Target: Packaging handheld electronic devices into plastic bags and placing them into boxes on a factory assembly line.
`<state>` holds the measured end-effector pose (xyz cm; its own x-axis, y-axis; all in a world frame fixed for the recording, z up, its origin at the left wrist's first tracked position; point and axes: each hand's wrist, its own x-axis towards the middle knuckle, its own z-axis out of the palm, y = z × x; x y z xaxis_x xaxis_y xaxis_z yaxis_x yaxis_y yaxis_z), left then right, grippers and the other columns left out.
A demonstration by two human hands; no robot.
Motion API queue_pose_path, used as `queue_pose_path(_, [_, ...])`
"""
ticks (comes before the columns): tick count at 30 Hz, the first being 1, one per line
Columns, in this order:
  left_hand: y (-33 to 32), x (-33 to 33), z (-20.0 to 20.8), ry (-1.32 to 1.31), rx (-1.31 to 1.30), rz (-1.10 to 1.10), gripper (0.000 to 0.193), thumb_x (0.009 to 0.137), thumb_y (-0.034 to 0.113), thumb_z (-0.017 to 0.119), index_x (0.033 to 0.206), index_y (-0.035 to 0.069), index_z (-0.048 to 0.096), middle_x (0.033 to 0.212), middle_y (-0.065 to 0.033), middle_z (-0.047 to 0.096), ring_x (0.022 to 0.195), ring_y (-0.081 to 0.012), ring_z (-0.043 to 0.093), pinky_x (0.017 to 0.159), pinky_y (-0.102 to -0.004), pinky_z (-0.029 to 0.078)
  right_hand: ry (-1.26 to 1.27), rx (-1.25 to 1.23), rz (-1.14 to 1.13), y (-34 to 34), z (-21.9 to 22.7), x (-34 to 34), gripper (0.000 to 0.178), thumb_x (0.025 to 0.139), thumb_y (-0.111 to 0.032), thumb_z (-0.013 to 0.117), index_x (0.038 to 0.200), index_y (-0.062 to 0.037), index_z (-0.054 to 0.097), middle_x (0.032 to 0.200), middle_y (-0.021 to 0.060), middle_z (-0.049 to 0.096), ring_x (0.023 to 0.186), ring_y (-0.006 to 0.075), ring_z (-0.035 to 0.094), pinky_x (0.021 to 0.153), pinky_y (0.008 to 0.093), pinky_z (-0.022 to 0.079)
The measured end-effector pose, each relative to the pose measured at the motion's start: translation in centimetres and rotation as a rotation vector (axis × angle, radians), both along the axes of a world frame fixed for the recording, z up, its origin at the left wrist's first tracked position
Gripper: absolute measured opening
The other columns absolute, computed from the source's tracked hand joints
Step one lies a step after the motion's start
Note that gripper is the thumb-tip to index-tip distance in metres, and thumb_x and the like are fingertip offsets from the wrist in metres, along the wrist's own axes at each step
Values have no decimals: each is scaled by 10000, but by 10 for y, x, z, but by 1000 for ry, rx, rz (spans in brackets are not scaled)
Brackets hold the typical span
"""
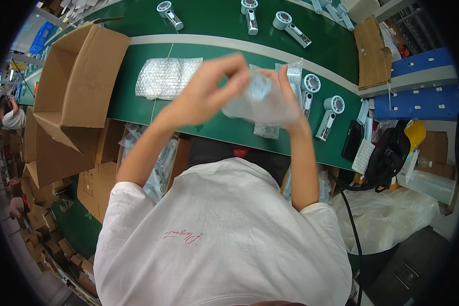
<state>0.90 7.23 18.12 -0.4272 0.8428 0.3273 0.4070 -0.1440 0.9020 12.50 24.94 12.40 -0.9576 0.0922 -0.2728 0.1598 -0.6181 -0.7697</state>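
Above the green table [132, 104] I hold up a frosted plastic bag [262, 109], with something light blue showing through it. My left hand [211, 86] pinches at the bag's left upper side, blurred by motion. At the bag's right side is my right hand [291, 99], its fingers closed around the plastic and partly hidden by it. Beneath the bag lies bubble wrap [266, 130]. Just right of my right hand sit a light blue handheld fan [311, 83] and another handheld fan [334, 104]. A stack of bubble wrap pouches [160, 79] rests left of my left hand.
Beyond a pale rail, several more handheld fans [250, 18] lie on a green surface. An open cardboard box [76, 76] stands at left. A black phone [351, 140], a white keyboard [363, 155] and a black bag [390, 163] crowd the right end. A black cable [349, 209] hangs there.
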Motion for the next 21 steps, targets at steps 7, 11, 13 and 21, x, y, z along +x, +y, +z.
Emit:
queue_pose_path(7, [-5,26,-60,442,-88,-40,63,865,71,622,877,49,564,813,-69,531,752,-230,466,724,-324,393,105,-168,41,-35,-57,-4,485,993,-264,544,1444,-126,436,1290,128,553,1040,223,604,861,331,497])
queue_pose_path(11, [-20,9,-87,538,-138,111,102,858,85,649,908,48,568,856,-77,531,806,-243,496,769,-329,405,77,382,-31,-33,-94,-13,585,898,-67,609,1444,-136,412,1370,226,472,1149,343,558,957,365,474])
queue_pose_path(13, [-27,-5,-108,420,-209,288,113,854,76,653,923,41,570,863,-77,537,817,-249,503,784,-339,410,95,1105,-203,-39,-116,-17,550,885,-52,594,1414,-111,455,1376,233,463,1165,368,545,980,399,457])
queue_pose_path(21, [-38,-41,-162,714,-394,837,128,851,40,651,960,15,589,878,-89,554,771,-259,523,757,-358,433,-56,1336,23,-18,-64,-32,352,870,-65,611,1221,-54,640,1296,216,539,1117,331,585,943,396,490])
